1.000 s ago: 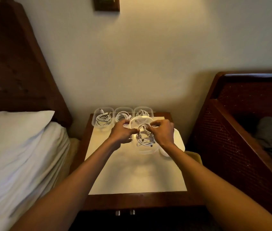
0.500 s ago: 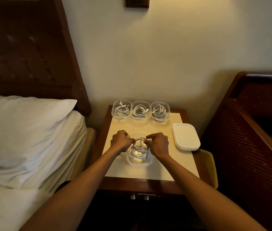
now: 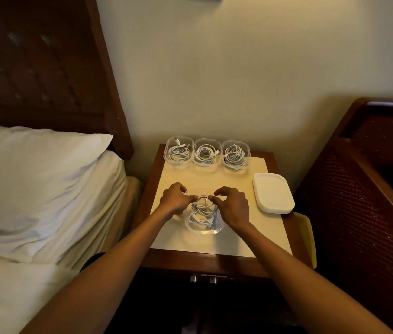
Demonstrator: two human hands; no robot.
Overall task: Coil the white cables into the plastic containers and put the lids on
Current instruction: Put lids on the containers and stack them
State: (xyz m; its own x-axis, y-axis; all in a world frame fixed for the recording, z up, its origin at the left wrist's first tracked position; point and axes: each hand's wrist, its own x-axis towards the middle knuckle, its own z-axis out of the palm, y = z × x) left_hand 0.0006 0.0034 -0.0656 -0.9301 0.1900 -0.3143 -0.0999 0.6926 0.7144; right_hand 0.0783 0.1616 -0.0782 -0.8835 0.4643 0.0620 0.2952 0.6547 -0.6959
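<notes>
Head view: a white cable (image 3: 202,210), light, springy and likely to uncoil, lies loosely looped inside the open container (image 3: 204,229) on the worktop (image 3: 239,237). Left hand (image 3: 175,201) and right hand (image 3: 233,208) meet over the container's far rim, each pinching a strand. Best gripped by the loops, not the plugs. White lids (image 3: 273,192) lie right of the container
</notes>
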